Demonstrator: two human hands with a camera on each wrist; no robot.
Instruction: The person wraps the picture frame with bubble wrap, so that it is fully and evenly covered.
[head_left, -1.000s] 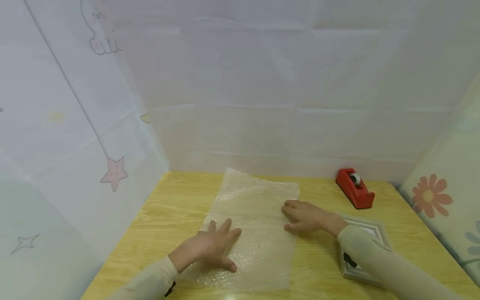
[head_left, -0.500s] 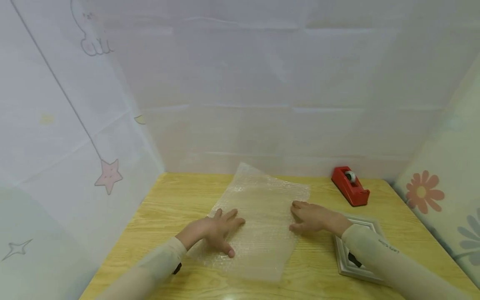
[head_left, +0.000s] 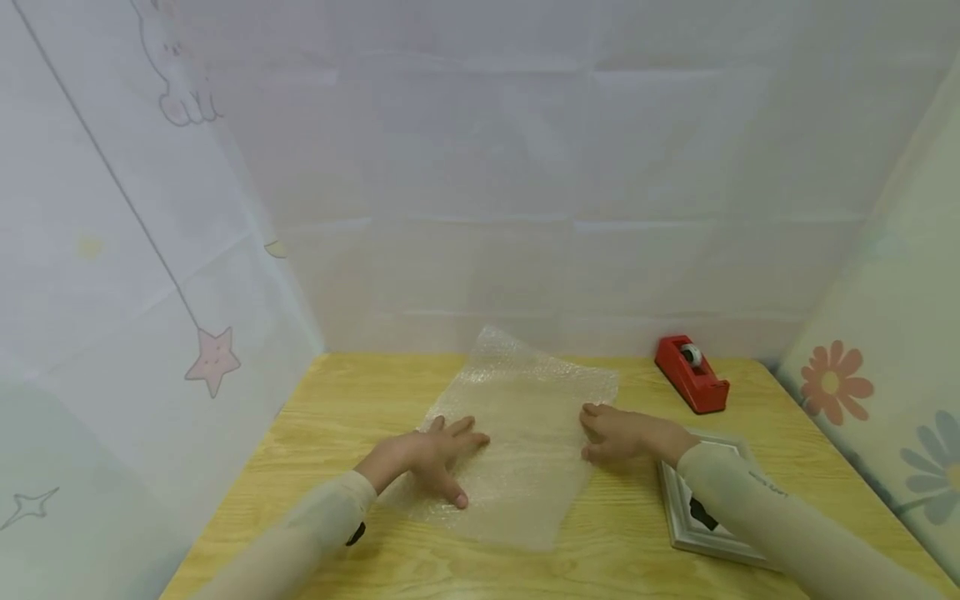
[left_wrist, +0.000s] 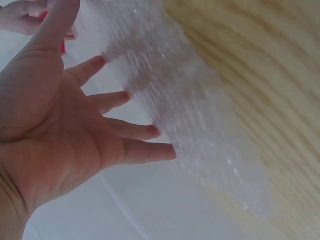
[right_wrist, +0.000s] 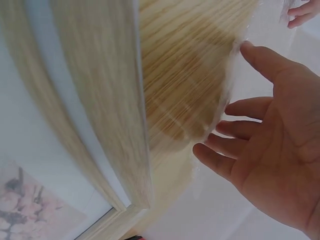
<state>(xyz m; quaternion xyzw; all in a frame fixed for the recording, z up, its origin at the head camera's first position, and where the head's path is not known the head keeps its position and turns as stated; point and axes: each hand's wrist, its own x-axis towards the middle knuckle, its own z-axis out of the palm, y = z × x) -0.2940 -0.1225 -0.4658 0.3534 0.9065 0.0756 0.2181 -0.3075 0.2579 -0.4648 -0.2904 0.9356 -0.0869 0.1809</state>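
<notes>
One bubble-wrap sheet (head_left: 525, 450) has turned under two hands (head_left: 431, 461) (head_left: 618, 433), fingers apart, near one picture frame (head_left: 679, 510).

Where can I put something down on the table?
Bare table: left of the bubble wrap beyond the left sleeve, and in front between both sleeves. Crowded: the right, with the picture frame, right sleeve and red tape dispenser.

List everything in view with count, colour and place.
Bubble wrap: one sheet, clear, mid-table
Picture frame: one, pale, below right forearm
Flower picture: one, pinkish, inside frame
Tape dispenser: one, red, table's far right
Tape roll: one, whitish, in dispenser
Table: one, yellow, below these
Wall covering: three sides, pale, printed, around table
Wrist pieces: two, black, at cuffs
Sleeves: two, cream, on forearms
Left hand: one, bare, on wrap's left
Right hand: one, bare, wrap's right edge
</notes>
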